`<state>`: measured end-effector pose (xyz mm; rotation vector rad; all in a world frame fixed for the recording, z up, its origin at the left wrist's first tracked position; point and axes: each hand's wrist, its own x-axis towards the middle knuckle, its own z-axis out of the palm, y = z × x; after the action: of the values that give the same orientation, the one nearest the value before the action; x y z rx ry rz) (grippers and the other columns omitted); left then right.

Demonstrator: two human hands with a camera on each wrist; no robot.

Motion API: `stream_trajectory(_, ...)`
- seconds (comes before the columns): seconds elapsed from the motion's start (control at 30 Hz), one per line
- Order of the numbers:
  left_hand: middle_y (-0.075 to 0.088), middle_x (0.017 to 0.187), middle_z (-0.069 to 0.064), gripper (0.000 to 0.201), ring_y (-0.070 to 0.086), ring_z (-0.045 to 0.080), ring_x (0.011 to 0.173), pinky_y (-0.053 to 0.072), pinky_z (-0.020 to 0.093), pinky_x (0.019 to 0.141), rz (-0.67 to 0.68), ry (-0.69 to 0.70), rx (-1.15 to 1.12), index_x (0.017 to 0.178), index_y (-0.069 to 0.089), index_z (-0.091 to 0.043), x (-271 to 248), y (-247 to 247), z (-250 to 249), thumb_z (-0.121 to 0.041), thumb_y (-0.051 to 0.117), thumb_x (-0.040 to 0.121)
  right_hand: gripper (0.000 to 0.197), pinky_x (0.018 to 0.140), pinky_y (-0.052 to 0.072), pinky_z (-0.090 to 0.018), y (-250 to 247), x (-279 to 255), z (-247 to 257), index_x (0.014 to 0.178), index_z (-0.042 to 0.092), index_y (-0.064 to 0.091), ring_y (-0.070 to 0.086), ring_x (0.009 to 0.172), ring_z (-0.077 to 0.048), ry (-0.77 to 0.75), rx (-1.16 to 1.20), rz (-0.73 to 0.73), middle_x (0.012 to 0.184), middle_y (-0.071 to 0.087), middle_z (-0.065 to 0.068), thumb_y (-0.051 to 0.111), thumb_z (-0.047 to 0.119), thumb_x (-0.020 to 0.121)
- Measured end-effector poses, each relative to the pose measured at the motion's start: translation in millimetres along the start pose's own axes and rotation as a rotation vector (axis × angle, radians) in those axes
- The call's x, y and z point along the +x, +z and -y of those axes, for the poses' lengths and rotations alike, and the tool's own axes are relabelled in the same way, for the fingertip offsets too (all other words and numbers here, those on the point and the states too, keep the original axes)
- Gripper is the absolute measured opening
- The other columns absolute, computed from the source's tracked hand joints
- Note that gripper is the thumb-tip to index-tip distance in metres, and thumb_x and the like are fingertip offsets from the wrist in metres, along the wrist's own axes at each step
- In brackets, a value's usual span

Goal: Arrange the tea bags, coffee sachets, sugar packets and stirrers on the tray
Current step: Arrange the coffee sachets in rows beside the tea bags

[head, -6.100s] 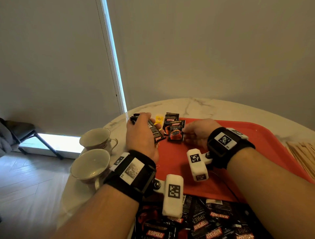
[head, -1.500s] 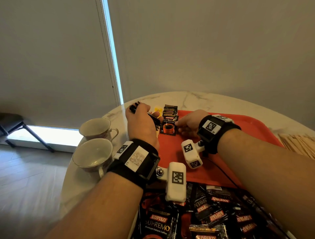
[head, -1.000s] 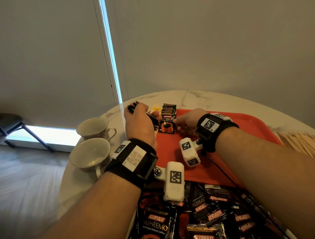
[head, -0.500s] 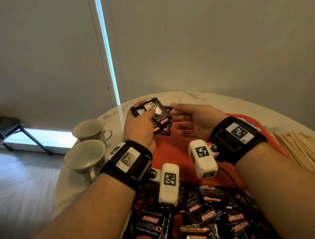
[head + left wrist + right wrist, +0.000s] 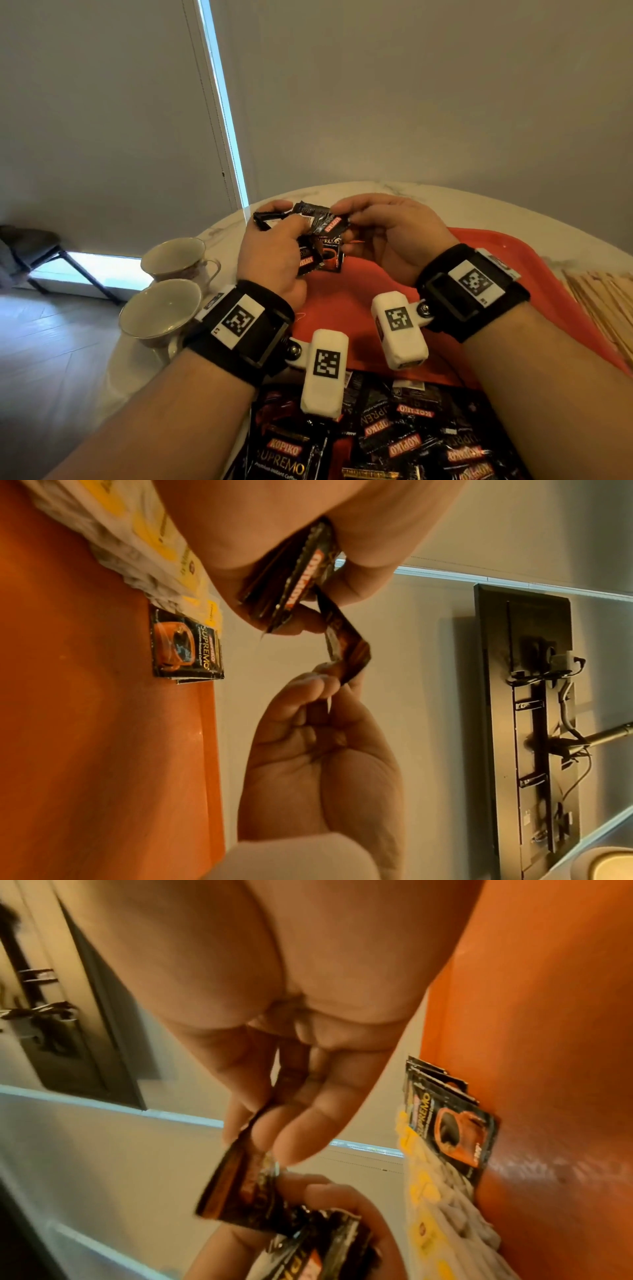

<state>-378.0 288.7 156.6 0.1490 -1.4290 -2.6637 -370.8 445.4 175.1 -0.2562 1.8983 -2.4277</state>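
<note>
Above the far left corner of the red tray (image 5: 346, 301), my left hand (image 5: 274, 246) grips a bundle of black coffee sachets (image 5: 298, 574). My right hand (image 5: 387, 236) pinches one sachet (image 5: 346, 647) at the top of that bundle, bent between thumb and fingers (image 5: 298, 1123). A small stack of coffee sachets (image 5: 185, 645) lies on the tray's corner, beside a row of tea bags with yellow tags (image 5: 438, 1204). Wooden stirrers (image 5: 609, 301) lie on the table right of the tray. No sugar packets can be made out.
Two empty teacups (image 5: 164, 308) stand on the marble table left of the tray. A loose pile of coffee sachets (image 5: 394, 438) covers the table's near edge below my wrists. The wall and a window blind rise behind the table.
Both hands have risen from the tray's corner. My right hand, open half a second ago, now pinches the top sachet of the bundle that my left hand holds.
</note>
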Motion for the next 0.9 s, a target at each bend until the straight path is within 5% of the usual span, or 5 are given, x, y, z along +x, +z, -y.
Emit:
stream_trajectory(0.2,0.071,0.083,0.009,0.025,0.065,0.013,0.051,0.049,0.027,0.046,0.01,-0.04,0.039,0.106,0.065,-0.019,-1.3,-0.7,-1.0,0.003,0.061,0.095,0.02,0.081,0.061,-0.041,3.2,3.0,0.1,0.095,0.017,0.078,0.072,0.095,-0.031,-0.23,-0.337,-0.06,0.104,0.076,-0.016,0.069,-0.001,0.09)
stream_trajectory(0.4,0.072,0.077,0.0,0.017,0.056,0.011,0.059,0.048,0.03,0.055,0.032,0.025,0.123,0.095,0.07,-0.023,1.3,-5.0,0.9,-0.035,0.081,0.088,0.002,0.06,0.049,-0.022,2.9,5.2,4.1,0.091,0.008,0.073,0.063,0.064,-0.001,-0.181,-0.297,-0.215,0.071,0.07,0.006,0.074,0.01,0.09)
stream_trajectory(0.57,0.076,0.09,0.011,0.036,0.068,0.012,0.059,0.048,0.024,0.046,0.12,0.059,0.115,0.114,0.068,-0.015,-3.0,-3.0,1.8,0.01,0.068,0.088,0.017,0.055,0.044,-0.023,-0.7,5.6,6.1,0.078,0.014,0.066,0.054,0.056,-0.007,-0.016,-0.131,-0.275,0.063,0.061,0.005,0.08,0.021,0.084)
stream_trajectory(0.8,0.078,0.095,0.014,0.038,0.077,0.025,0.076,0.056,0.035,0.058,0.182,-0.009,0.164,0.113,0.07,-0.015,-3.1,-4.0,4.9,0.012,0.071,0.085,0.025,0.053,0.048,-0.024,0.8,6.6,4.5,0.11,0.01,0.071,0.056,0.062,-0.011,0.115,0.131,-0.318,0.084,0.063,-0.002,0.073,0.025,0.09)
stream_trajectory(0.9,0.079,0.097,0.015,0.035,0.076,0.025,0.077,0.056,0.033,0.057,0.171,-0.012,0.164,0.109,0.07,-0.016,-2.3,-3.8,4.6,0.009,0.073,0.085,0.02,0.053,0.049,-0.024,4.2,8.3,0.6,0.097,0.01,0.071,0.058,0.058,-0.009,0.022,0.09,-0.425,0.071,0.063,0.002,0.079,0.025,0.087)
